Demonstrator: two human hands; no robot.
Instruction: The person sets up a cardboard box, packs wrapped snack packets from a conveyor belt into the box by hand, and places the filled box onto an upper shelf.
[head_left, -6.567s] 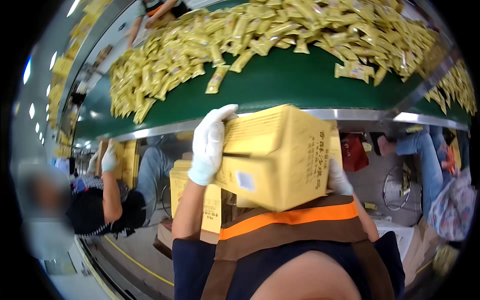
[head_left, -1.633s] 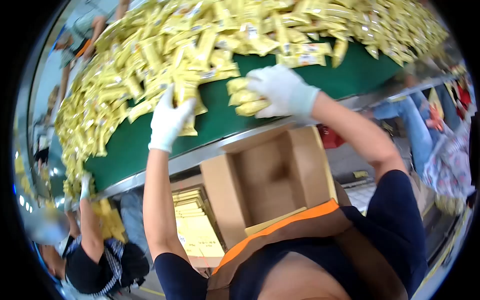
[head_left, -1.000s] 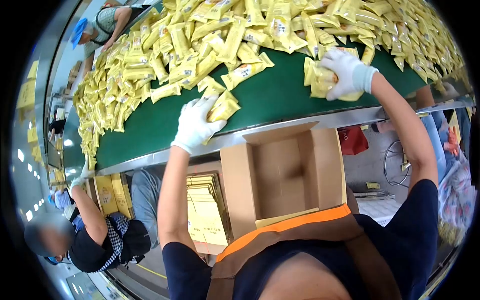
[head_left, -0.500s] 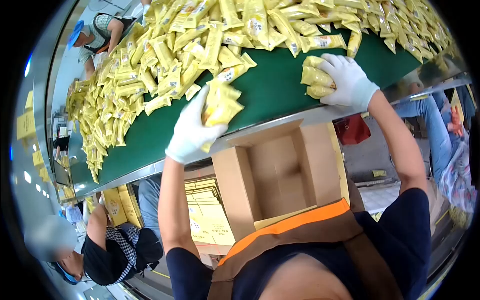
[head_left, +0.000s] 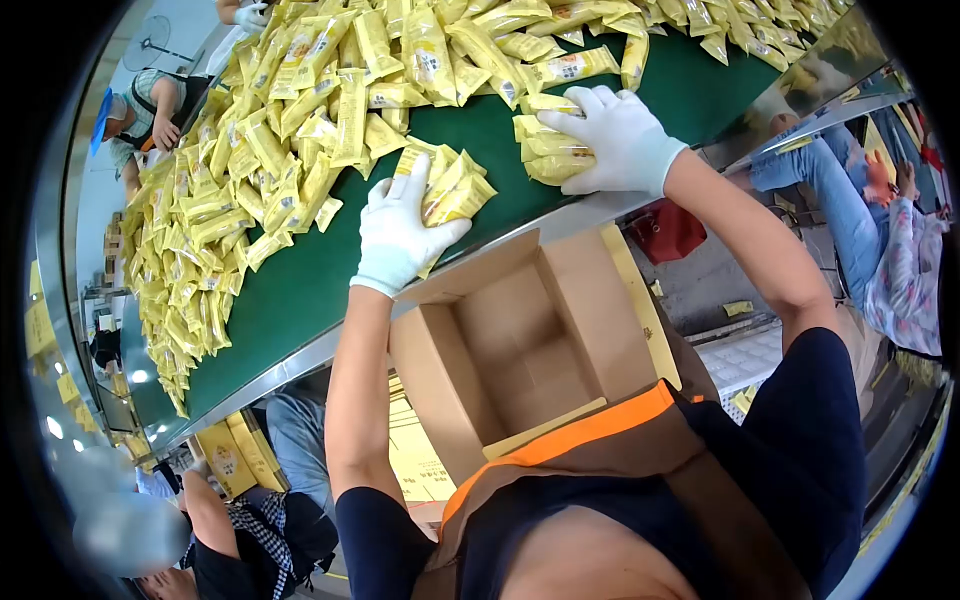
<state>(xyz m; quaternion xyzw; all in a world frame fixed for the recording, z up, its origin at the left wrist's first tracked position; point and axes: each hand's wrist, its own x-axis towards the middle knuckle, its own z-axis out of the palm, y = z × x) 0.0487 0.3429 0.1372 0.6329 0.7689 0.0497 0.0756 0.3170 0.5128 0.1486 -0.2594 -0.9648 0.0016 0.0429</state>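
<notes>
My left hand point(head_left: 398, 228), in a white glove, is closed round several yellow snack packets point(head_left: 458, 188) just above the green belt. Its fingers lie over the left side of the bunch. My right hand point(head_left: 622, 142), gloved likewise, grips a row of yellow packets point(head_left: 548, 150) resting close to the belt, thumb at the near side and fingers at the far side. Below both hands, on my side of the belt, an open cardboard box point(head_left: 520, 335) shows its bare inside, flaps spread.
A large heap of yellow packets point(head_left: 300, 130) covers the far side of the green belt point(head_left: 290, 290). A metal rail point(head_left: 290, 368) edges it. Flat yellow cartons point(head_left: 418, 450) are stacked left of the box. Co-workers are at the far left, lower left and right.
The view has shifted, so the belt and box appear further left. The left hand's bunch has turned and now sits nearer the right hand's packets. Both hands keep their packets.
</notes>
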